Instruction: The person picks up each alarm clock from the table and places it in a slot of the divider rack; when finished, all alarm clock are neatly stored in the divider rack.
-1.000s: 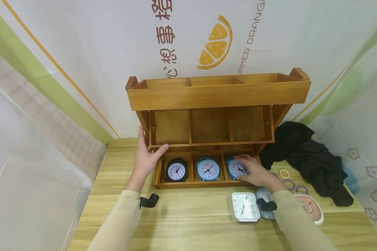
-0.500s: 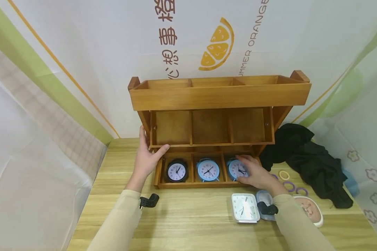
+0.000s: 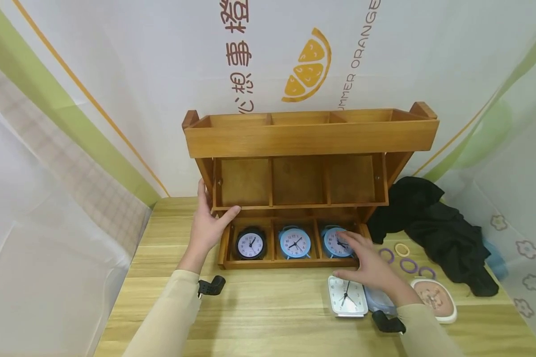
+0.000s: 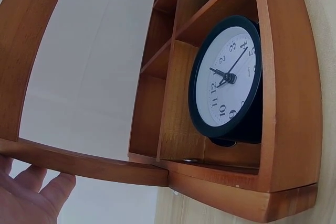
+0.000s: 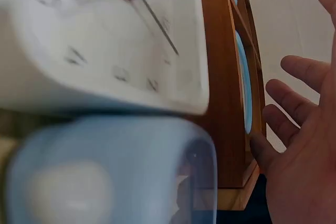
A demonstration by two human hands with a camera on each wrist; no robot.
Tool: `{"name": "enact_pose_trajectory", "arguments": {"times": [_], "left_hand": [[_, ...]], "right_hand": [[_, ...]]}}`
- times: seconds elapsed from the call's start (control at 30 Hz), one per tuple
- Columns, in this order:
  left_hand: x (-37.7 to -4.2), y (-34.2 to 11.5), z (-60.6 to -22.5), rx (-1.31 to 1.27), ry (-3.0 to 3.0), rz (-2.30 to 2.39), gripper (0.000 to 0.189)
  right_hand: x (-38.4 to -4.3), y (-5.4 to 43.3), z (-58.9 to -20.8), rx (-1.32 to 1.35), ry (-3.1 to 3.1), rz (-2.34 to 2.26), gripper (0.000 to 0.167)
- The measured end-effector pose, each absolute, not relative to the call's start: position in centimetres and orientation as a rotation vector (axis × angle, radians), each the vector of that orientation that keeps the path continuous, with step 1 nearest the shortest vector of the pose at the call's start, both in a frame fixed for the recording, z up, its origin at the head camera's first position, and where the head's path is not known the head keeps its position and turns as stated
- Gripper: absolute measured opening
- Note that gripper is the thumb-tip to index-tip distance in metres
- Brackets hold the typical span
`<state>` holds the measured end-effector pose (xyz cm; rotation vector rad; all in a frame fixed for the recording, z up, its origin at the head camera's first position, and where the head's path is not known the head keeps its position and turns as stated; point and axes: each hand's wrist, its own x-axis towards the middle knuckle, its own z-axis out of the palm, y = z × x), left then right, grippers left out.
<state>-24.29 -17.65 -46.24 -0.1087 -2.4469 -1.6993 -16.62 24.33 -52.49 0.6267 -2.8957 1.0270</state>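
A tiered wooden shelf (image 3: 310,141) stands on the table, divided into compartments. My left hand (image 3: 207,223) holds its left side, thumb across the front and fingers along the side strut; the left wrist view shows those fingers (image 4: 59,188) at the wood. The bottom tier holds a round black alarm clock (image 3: 250,244), a blue alarm clock (image 3: 295,243) in the middle and another blue alarm clock (image 3: 332,243) at right. My right hand (image 3: 368,265) is open and holds nothing, fingers spread beside the right blue clock, thumb over the top edge of a white square clock (image 3: 347,300).
Beside the white clock lies a pale blue clock (image 3: 379,301), partly under my right wrist. Further right are a pink oval item with a white rim (image 3: 435,300), several purple and yellow rings (image 3: 408,266), and a crumpled black cloth (image 3: 451,243). A printed curtain (image 3: 161,74) hangs behind.
My right hand has let go of the right blue clock, which sits in its compartment, and has drawn back toward the front with fingers spreading. My left hand has stayed on the shelf.
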Motion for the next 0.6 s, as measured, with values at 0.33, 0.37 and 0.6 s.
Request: {"name": "enact_pose_trajectory", "arguments": {"times": [0.33,0.37,0.6], "left_hand": [[-24.1,-17.9,-46.3,-0.096,-2.461,-1.692,0.117],[-24.1,-17.9,-46.2,-0.093,-2.461,-1.689,0.117],[-24.2,-17.8,-46.1,-0.111,-2.477,-1.669,0.118]], "right_hand": [[-13.6,22.5,-52.4,0.661,-2.882,0.769,0.084],[-13.4,22.4,-52.4,0.657,-2.887,0.754,0.084],[-12.1,22.5,-51.9,0.663,-2.938,0.682,0.090]]}}
